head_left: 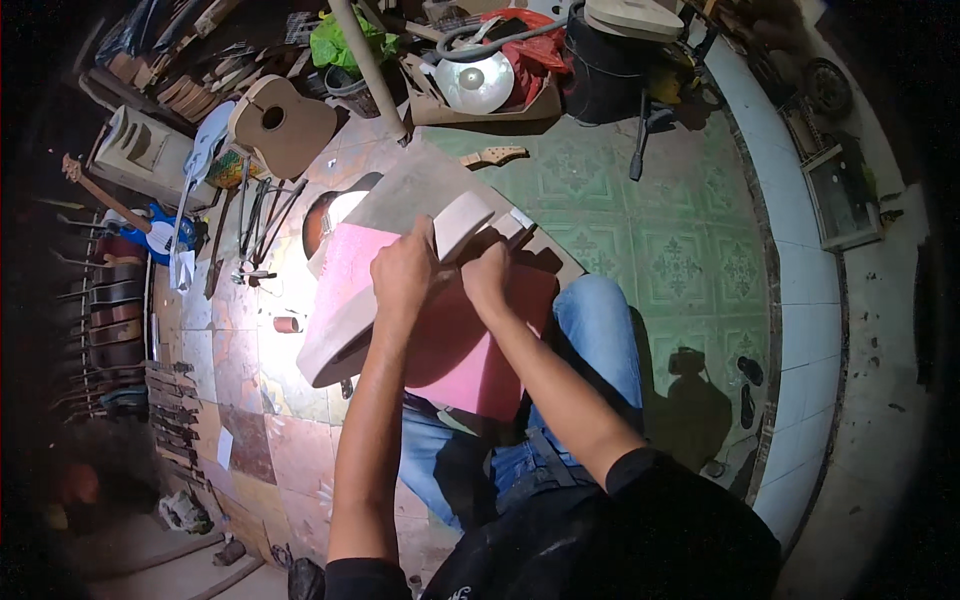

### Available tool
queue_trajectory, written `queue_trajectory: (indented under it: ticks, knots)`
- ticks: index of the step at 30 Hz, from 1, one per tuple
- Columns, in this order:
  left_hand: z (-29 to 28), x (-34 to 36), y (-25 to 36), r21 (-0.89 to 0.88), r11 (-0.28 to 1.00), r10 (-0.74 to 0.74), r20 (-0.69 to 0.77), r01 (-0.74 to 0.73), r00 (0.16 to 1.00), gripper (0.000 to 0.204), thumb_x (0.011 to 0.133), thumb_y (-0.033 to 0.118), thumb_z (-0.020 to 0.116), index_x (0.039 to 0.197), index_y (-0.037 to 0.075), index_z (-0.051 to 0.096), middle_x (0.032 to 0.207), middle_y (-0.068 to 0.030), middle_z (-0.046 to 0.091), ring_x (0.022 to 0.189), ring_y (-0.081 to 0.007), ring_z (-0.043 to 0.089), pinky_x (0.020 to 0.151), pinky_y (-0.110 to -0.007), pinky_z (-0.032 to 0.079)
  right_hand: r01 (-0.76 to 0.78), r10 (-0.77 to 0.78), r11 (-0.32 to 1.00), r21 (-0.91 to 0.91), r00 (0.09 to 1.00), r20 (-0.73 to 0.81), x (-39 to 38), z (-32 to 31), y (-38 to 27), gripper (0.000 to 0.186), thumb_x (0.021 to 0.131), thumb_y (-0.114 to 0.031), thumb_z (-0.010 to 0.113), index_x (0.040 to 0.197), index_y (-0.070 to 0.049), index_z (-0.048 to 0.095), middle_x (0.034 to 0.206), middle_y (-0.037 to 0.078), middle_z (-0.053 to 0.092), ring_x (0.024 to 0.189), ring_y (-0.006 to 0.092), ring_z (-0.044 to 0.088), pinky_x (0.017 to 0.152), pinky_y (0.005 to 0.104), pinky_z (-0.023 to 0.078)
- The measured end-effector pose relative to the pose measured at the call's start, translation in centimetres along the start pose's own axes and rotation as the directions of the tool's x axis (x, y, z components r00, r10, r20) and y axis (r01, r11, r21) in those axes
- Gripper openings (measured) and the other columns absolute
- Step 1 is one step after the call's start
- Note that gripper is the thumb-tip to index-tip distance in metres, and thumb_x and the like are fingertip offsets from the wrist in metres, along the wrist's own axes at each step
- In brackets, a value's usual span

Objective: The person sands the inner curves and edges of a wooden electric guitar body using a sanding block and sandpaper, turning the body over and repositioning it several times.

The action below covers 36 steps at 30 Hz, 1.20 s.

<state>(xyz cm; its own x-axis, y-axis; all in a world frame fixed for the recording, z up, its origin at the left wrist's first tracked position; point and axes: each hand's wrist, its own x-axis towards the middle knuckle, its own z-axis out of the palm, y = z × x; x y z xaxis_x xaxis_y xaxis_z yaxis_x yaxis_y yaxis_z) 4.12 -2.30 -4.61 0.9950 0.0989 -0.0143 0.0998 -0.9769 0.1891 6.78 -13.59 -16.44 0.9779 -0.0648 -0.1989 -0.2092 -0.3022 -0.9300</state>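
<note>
A pale, unpainted guitar body [338, 342] stands tilted on edge over a pink cloth or pad [455, 362], its curved side turned up. My left hand [405, 265] is closed over the rim near the narrow waist. Close by on the right, my right hand [487, 270] has its fingers curled against the body's shaded side. What those fingers hold, if anything, is hidden. Beneath lies a grey board [405, 190], reaching past the far side of the pad.
An acoustic guitar body [295, 135] and a blue electric guitar [160, 235] lean at the left. A hammer [253, 273] lies near a small reddish-brown cylinder [287, 325]. A loose guitar neck [495, 156], a box with a metal disc [473, 82] and a black bucket [605, 75] are beyond.
</note>
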Motion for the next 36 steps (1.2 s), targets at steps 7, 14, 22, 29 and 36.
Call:
queue_trajectory:
  ticks: [7, 14, 22, 29, 36]
  knots:
    - [1.3, 0.1, -0.1, -0.022, 0.999, 0.022, -0.12, -0.025, 0.993, 0.019, 0.089, 0.02, 0.062, 0.102, 0.011, 0.051, 0.077, -0.0197, 0.069, 0.07, -0.0436, 0.068, 0.06, -0.055, 0.052, 0.022, -0.034, 0.996, -0.086, 0.989, -0.146, 0.0, 0.1, 0.5, 0.028, 0.075, 0.003, 0.064, 0.102, -0.002, 0.066, 0.112, 0.023, 0.061, 0.114, 0.0434, 0.056, 0.1, 0.0464, 0.044]
    - [1.4, 0.2, 0.0, -0.018, 0.999, 0.047, -0.143, -0.05, 0.989, 0.01, 0.093, 0.017, 0.053, 0.1, 0.01, 0.051, 0.072, -0.0199, 0.068, 0.066, -0.0427, 0.068, 0.058, -0.055, 0.051, 0.15, -0.158, 0.987, -0.05, 0.958, -0.24, 1.0, -0.7, 2.0, 0.025, 0.075, 0.002, 0.064, 0.1, 0.002, 0.063, 0.108, 0.025, 0.061, 0.114, 0.044, 0.056, 0.098, 0.0463, 0.045]
    - [1.1, 0.2, 0.2, 0.014, 0.998, 0.061, -0.16, -0.06, 0.985, 0.009, 0.092, 0.016, 0.054, 0.098, 0.01, 0.051, 0.071, -0.0198, 0.068, 0.067, -0.0429, 0.068, 0.058, -0.054, 0.052, 0.148, -0.155, 0.988, -0.043, 0.953, -0.262, 0.3, -1.0, 0.9, 0.023, 0.077, 0.0, 0.067, 0.099, 0.002, 0.062, 0.103, 0.024, 0.063, 0.102, 0.0423, 0.06, 0.093, 0.0462, 0.046]
    - [1.5, 0.1, -0.4, 0.006, 1.0, 0.029, -0.133, -0.028, 0.991, 0.012, 0.09, 0.017, 0.057, 0.098, 0.01, 0.051, 0.071, -0.0207, 0.068, 0.067, -0.0431, 0.069, 0.059, -0.055, 0.052, -0.001, -0.016, 0.996, -0.09, 0.982, -0.188, 0.2, -2.0, -1.6, 0.028, 0.08, 0.002, 0.064, 0.107, 0.005, 0.061, 0.113, 0.027, 0.064, 0.113, 0.0424, 0.059, 0.097, 0.0466, 0.047]
    - [1.1, 0.2, 0.3, -0.025, 0.997, 0.067, -0.165, -0.072, 0.984, 0.012, 0.09, 0.017, 0.055, 0.098, 0.01, 0.05, 0.071, -0.0205, 0.067, 0.067, -0.0435, 0.068, 0.058, -0.055, 0.051, 0.11, -0.124, 0.992, -0.064, 0.95, -0.288, 2.3, -1.8, 0.7, 0.022, 0.08, 0.002, 0.061, 0.102, 0.003, 0.062, 0.107, 0.026, 0.063, 0.106, 0.0425, 0.059, 0.094, 0.0464, 0.046]
